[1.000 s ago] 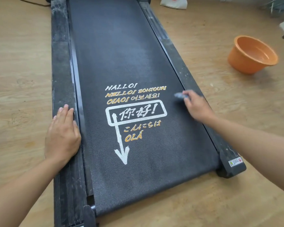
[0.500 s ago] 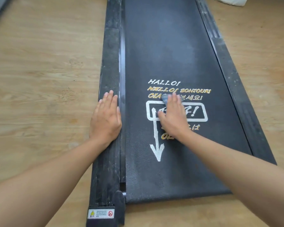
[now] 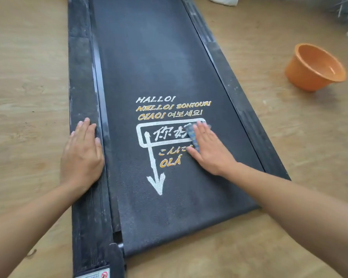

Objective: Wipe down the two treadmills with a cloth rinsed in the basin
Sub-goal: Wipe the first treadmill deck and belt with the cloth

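Head view, count of items: one treadmill (image 3: 159,57), one cloth (image 3: 190,135), one basin (image 3: 301,77), two hands. A second treadmill is not in view.

1. Treadmill. It lies flat on the wood floor (image 3: 28,77). Its long axis runs straight away from the person; the near end is at the bottom of the view and the far end is cut off at the top. One black belt sits between two side rails, left (image 3: 80,77) and right (image 3: 235,93). The white arrow (image 3: 156,177) printed on the belt points to the near end.

2. Cloth. Small, blue-grey, checked. It lies on the belt over the right part of the boxed lettering. Most of it is covered; a strip shows along the thumb side of the hand and past the fingertips. The visible strip runs lengthwise with the belt.

3. Right hand (image 3: 211,151). Palm down, fingers straight and together, pointing away and slightly left. It presses the cloth flat onto the belt. The forearm comes in from the lower right, across the right rail.

4. Left hand (image 3: 82,153). Palm down, fingers straight, pointing away along the left rail. It rests flat on that rail and holds nothing.

5. Basin. Orange, round, mouth up. It stands on the floor to the right, well apart from the treadmill.
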`<state>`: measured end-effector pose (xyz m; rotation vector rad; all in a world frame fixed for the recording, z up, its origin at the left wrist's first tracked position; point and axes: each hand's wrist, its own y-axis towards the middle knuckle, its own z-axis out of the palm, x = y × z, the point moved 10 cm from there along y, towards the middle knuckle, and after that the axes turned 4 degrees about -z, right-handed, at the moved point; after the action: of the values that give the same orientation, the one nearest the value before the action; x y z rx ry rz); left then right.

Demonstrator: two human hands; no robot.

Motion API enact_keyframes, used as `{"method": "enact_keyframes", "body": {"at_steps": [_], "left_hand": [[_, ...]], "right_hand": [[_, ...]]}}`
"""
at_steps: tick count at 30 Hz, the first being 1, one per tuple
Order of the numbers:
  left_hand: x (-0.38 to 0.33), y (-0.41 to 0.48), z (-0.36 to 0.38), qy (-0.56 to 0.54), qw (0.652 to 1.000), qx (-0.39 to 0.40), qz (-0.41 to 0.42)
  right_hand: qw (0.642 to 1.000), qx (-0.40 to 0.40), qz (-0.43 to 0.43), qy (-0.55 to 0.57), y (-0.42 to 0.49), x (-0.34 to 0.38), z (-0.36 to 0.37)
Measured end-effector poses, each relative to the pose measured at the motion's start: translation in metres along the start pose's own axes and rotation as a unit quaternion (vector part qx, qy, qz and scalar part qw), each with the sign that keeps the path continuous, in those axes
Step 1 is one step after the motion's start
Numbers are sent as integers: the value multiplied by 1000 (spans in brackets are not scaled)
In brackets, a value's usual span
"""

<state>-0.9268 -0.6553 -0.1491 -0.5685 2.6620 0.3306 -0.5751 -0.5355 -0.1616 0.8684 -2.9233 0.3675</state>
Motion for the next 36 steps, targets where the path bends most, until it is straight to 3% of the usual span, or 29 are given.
{"method": "enact_keyframes", "body": {"at_steps": [3,7,14,17,20,25,27,29,32,36], "left_hand": [[-3,1,1,-5,1000,-2,-3],[-4,2,-3,-9,1000,-9,-8],[-2,-2,1,-8,1000,-2,2],[-1,-3,1,-5,1000,1,9],[-3,-2,1,2,1000,0,16],[-3,-2,5,8,1000,10,14],[-5,-1,4,10,1000,7,12],[-9,-1,4,15,1000,2,15],[-10,0,3,23,1000,2,17],[-6,-1,2,22,1000,-2,15]], "right_hand": [[987,14,153,42,-43,-102,-12],[980,-4,182,80,-38,-75,-4],[995,18,-79,65,-21,207,44],[986,32,-162,38,-36,262,55],[992,6,-121,17,-21,201,35],[982,8,183,44,-40,-34,0],[970,22,232,65,-68,-94,-5],[963,14,250,102,-78,-103,-3],[972,-30,208,108,-42,-29,8],[998,-25,11,61,5,147,30]]}}
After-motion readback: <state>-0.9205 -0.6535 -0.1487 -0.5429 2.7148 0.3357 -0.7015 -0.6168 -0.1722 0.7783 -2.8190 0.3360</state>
